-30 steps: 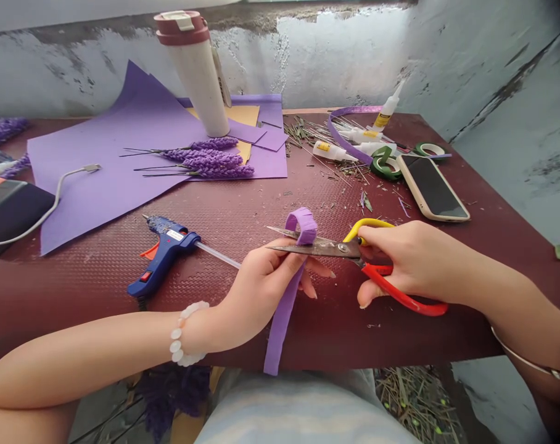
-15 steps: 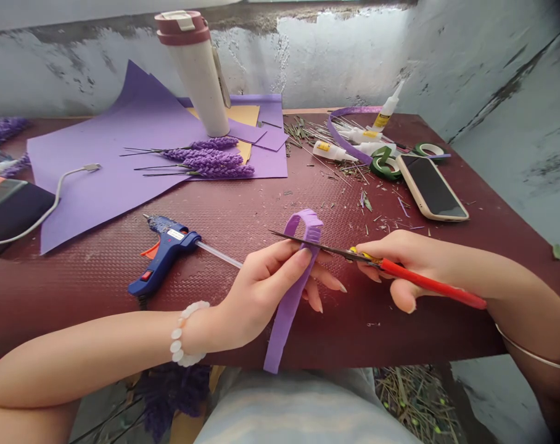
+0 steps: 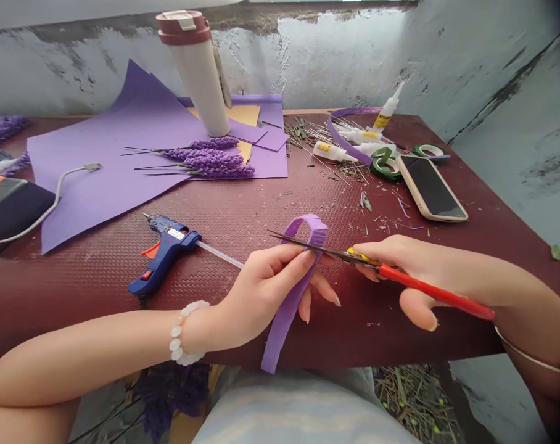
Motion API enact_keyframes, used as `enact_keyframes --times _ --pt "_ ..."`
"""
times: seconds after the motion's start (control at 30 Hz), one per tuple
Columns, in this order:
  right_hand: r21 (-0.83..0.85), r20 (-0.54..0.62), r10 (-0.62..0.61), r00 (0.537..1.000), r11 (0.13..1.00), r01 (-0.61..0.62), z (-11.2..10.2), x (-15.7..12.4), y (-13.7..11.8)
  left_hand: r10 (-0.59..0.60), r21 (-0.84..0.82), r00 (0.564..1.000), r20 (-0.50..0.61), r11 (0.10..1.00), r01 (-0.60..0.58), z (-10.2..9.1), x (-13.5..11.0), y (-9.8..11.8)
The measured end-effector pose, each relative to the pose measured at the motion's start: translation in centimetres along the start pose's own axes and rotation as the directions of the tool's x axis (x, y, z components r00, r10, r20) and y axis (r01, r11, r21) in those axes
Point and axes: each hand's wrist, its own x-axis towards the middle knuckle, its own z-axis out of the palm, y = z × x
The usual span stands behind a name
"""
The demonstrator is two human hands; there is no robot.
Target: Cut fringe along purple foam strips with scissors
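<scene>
One maroon counter (image 3: 298, 197) spans the frame. Two hands work near its center: the right hand (image 3: 404, 256), one digit hanging below the red handle, grips one pair of scissors (image 3: 419, 283), blades nearly together after standing apart a second ago; the left hand (image 3: 261, 290), lower fingers extended, pinches one purple strip (image 3: 280, 327) just below mid-frame, its curled top shifted slightly right. One tumbler (image 3: 201, 86) stands upper left of center, one glue gun (image 3: 171, 250) lies at left, one phone (image 3: 435, 188) at right.

The left fingers (image 3: 292, 274) hold a purple strip (image 3: 284, 320) and the right fingers (image 3: 419, 309) red-and-yellow-handled scissors (image 3: 428, 288), above a maroon counter (image 3: 377, 339).
</scene>
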Motion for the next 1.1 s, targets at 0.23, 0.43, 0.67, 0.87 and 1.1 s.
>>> enact_keyframes --times 0.23,0.43,0.67,0.87,1.1 --pt "0.04 0.037 -0.106 0.994 0.994 0.104 -0.7 0.7 0.4 0.015 -0.051 0.998 0.065 0.999 -0.012 -0.1 -0.2 -0.1" --pt "0.082 0.058 -0.095 0.994 0.993 0.09 -0.4 0.6 1.1 0.018 -0.071 0.997 0.073 0.997 -0.012 -0.3 0.0 -0.3" --pt "-0.003 -0.021 -0.092 0.996 0.996 0.092 -0.1 0.3 0.2 0.055 -0.028 0.997 0.056 0.998 -0.053 -0.1 0.2 -0.3" --pt "-0.185 -0.17 -0.048 0.984 0.983 0.016 0.1 0.1 -0.8 0.122 0.044 0.99 -0.066 0.992 -0.119 0.1 0.5 -0.3" --pt "-0.286 -0.262 -0.056 0.963 0.958 -0.022 -0.6 0.3 0.3 0.141 0.03 0.986 -0.085 0.99 -0.139 0.1 0.8 -0.3"
